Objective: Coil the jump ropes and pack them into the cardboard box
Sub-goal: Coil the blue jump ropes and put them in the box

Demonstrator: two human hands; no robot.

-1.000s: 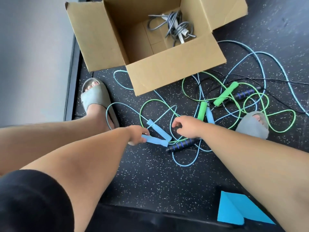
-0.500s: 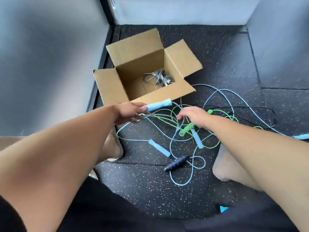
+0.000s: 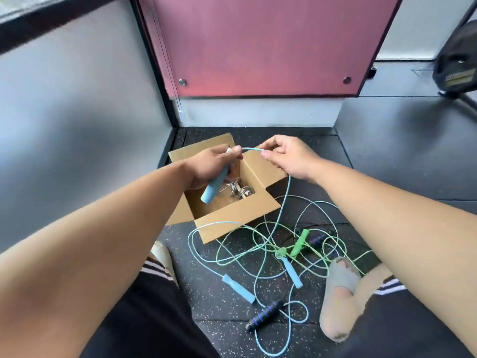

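Gripping blue handle (image 3: 214,188) w/ L hand (image 3: 211,164) over open box (image 3: 232,218); pinching its cord (image 3: 251,149) w/ R hand (image 3: 286,157) just beside. Below that, trailing to floor and looped thru green rope (image 3: 299,242). Likely to snag if coiled fast: could drag whole tangle up, tighten crossings, or catch box edge. Prob needs freeing first

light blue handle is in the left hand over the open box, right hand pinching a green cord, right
No: the cord that the right hand pinches is light blue, not green, as the head view shows. The left hand does hold the light blue handle over the open box.
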